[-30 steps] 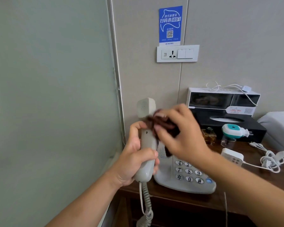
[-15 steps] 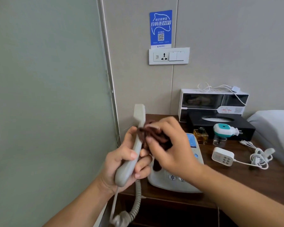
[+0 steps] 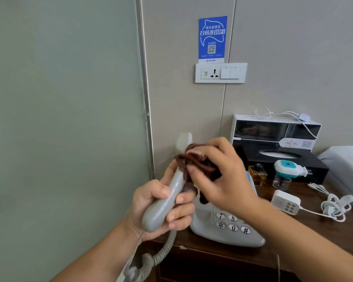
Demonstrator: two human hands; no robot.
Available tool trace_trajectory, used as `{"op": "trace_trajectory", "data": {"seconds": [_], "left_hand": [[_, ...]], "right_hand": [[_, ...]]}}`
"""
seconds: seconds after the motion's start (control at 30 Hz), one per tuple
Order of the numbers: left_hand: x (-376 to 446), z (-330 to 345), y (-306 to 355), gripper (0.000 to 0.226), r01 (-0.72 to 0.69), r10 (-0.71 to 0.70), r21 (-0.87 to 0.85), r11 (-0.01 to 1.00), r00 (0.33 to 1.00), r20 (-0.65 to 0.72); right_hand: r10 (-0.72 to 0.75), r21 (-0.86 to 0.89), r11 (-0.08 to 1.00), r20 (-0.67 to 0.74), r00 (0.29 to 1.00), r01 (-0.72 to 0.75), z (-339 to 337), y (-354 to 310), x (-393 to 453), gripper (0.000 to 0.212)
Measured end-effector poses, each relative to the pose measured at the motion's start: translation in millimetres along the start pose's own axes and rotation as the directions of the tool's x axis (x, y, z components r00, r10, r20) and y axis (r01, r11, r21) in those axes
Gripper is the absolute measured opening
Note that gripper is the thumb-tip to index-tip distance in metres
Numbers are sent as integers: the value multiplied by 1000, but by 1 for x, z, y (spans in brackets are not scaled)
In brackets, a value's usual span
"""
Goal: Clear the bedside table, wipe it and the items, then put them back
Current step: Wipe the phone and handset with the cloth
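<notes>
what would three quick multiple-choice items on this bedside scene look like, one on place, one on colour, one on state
1. Where is the perfume bottle?
A. on the floor
B. in front of the black tissue box
C. on the white box

2. What colour is the cloth?
A. yellow
B. white
C. dark brown

3. What state is the handset in?
A. resting on the phone base
B. lifted and gripped by the left hand
C. lying on the bed

Answers: 1 B, it stands by the box's front left corner; 2 C, the bunch held by the right hand is brown; 3 B, fingers wrap it above the table.
</notes>
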State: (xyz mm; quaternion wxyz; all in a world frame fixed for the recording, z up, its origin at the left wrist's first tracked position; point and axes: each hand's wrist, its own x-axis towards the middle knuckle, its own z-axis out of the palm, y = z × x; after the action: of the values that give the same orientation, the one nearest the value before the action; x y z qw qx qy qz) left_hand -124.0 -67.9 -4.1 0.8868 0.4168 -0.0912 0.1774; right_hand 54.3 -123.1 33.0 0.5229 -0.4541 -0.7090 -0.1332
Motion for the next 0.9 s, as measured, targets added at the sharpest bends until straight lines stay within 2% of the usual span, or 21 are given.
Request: {"op": "trace_trajectory", "data": {"seconds": [0.1,0.17,0.23,0.3,0.33,0.43,0.47,0.57,0.63,0.67,0.77,0.83,0.9], "left_hand": [[3,-1,-4,60,-36,50,193,981,996,-70],[6,0,-7,63,-63,106,296,953,986,-130],[6,-1,-6,68,-82,141,343,936,978,-152],[6,-4,-5,70,-87,146,359,929,979,-142],[6,-6,-5,69,-83,141,358,930,981,-136],[9,-6,-8,64,-58,106,311,949,985,-139],[11,-6,-9,63,-63,107,284,957,984,-142],[15,-5,-9,68,-126,178,249,960,964,-196],[17,-9,-6,71,-147,254,348,926,924,-286],[18,-11,-5,73,-132,296,437,890,895,-332],[21,-14,1,77,9,453,696,718,753,-477],[23,-14,4,83,61,509,726,685,672,-537],[22,-17,5,91,105,545,740,664,610,-575]], "right_hand": [[185,-21,982,-76,980,-187,-5,16,24,22],[157,-42,986,-33,987,-159,-7,15,21,21],[53,-22,998,78,996,-51,-9,8,6,25],[21,5,1000,143,990,-22,-10,9,0,28],[51,-2,999,132,990,-51,-9,13,4,29],[210,-66,976,4,978,-209,-7,24,19,28],[216,-78,973,-10,976,-216,-7,23,18,28],[53,-53,997,115,992,-47,-8,4,-4,31],[-13,-35,999,241,971,22,-15,2,-13,30],[20,-42,999,243,970,-10,-20,8,-12,29],[212,-103,973,50,976,-206,-42,32,-2,25],[270,-134,955,9,963,-266,-55,43,-1,14],[301,-163,942,25,953,-294,-62,46,-6,11]]}}
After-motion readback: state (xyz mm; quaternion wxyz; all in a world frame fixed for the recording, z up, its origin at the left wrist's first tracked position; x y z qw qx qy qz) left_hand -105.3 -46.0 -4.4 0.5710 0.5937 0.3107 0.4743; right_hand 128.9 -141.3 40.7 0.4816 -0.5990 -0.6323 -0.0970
